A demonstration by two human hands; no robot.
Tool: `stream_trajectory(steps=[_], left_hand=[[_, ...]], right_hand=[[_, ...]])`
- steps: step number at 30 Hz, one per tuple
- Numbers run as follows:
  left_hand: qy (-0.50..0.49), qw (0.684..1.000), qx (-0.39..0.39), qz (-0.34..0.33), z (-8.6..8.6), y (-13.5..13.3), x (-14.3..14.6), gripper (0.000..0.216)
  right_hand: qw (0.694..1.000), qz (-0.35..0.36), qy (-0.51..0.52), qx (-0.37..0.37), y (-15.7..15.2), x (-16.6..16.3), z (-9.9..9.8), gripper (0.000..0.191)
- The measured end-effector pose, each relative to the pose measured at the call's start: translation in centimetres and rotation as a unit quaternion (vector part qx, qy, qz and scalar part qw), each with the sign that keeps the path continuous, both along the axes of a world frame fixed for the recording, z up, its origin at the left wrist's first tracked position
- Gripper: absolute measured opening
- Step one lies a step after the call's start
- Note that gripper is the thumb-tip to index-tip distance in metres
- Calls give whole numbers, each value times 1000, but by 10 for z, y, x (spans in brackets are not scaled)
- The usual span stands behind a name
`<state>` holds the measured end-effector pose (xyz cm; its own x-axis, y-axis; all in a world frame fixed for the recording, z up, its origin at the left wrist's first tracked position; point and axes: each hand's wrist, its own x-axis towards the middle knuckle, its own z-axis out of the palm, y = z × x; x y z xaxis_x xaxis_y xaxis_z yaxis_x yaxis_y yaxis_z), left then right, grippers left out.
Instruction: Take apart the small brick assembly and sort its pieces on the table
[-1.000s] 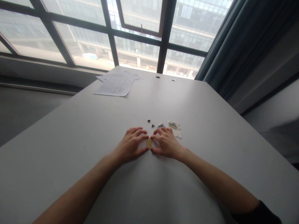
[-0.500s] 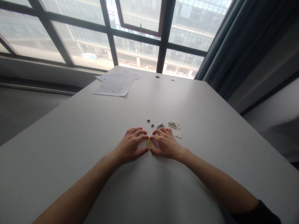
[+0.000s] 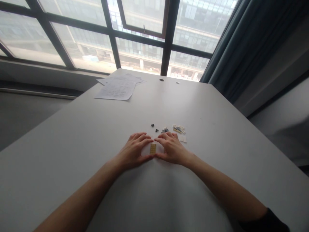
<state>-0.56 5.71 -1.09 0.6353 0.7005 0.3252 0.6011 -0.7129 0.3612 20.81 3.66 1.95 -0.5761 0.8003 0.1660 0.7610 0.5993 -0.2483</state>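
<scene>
A small tan studded plate (image 3: 153, 148) lies flat on the white table (image 3: 72, 154). My left hand (image 3: 134, 150) and my right hand (image 3: 173, 149) rest on the table on either side of it, fingers curved and arched round it. The index tips nearly meet beyond the plate and the thumb tips nearly meet before it. A thin gap shows between the plate and each hand, so neither hand grips it. Just beyond my right hand lie a heap of small pale bricks (image 3: 179, 129), two flat white pieces (image 3: 182, 138), a grey-blue piece (image 3: 165, 130) and two tiny dark pieces (image 3: 154, 127).
Printed paper sheets (image 3: 117, 87) lie at the table's far left corner. Two small holes (image 3: 161, 80) sit near the far edge. Large windows (image 3: 145, 32) stand behind the table, with a dark curtain (image 3: 241, 48) at the right.
My fingers have eased outward off the tan plate, which earlier was pinched between both hands; it now lies free between them. The view has shifted slightly.
</scene>
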Motion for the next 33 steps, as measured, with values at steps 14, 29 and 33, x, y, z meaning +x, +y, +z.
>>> stream_trajectory(steps=[14,29,33], left_hand=[[8,1000,4,-5,-2,2,0,46],[6,1000,26,0,-1,0,0,40],[-20,999,39,13,0,0,3,34]], right_hand=[[969,-246,3,12,48,79,-7,12],[956,-288,-51,2,58,65,-13,14],[964,-265,8,23,49,57,-11,10]])
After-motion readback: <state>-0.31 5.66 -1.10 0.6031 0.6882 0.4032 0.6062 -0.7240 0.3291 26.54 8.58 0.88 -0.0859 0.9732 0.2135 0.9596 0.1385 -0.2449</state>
